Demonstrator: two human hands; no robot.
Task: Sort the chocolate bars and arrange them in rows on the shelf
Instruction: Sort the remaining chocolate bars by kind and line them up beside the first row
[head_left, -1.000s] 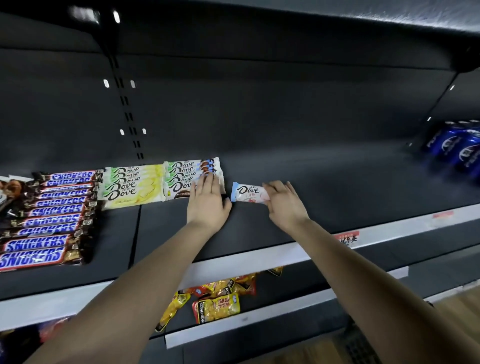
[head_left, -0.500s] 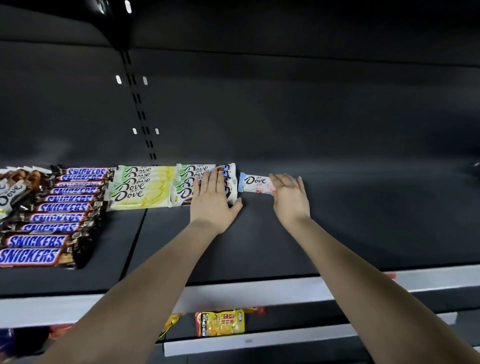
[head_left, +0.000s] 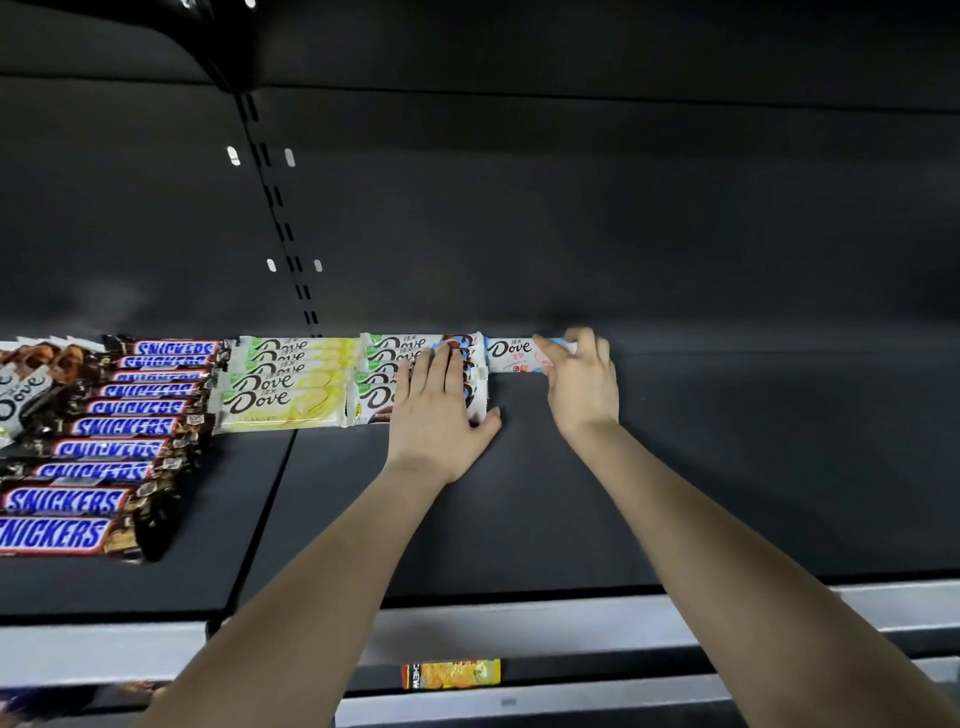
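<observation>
Pink Dove bar (head_left: 511, 356) went back since 1 s ago, now at shelf (head_left: 675, 493) rear, just beside choc Dove stack (head_left: 376, 402). Right grip (head_left: 584, 384) fingers curl on its right end. Left grip (head_left: 441, 415) flat, fingers straight, pressing that stack. Yellow Dove stack (head_left: 285, 387) & Snickers row (head_left: 98, 441) lie further left.

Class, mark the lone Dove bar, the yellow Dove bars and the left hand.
lone Dove bar (head_left: 511, 353): head view, its logo.
yellow Dove bars (head_left: 283, 402): head view, front wrapper.
left hand (head_left: 439, 415): head view, its back.
</observation>
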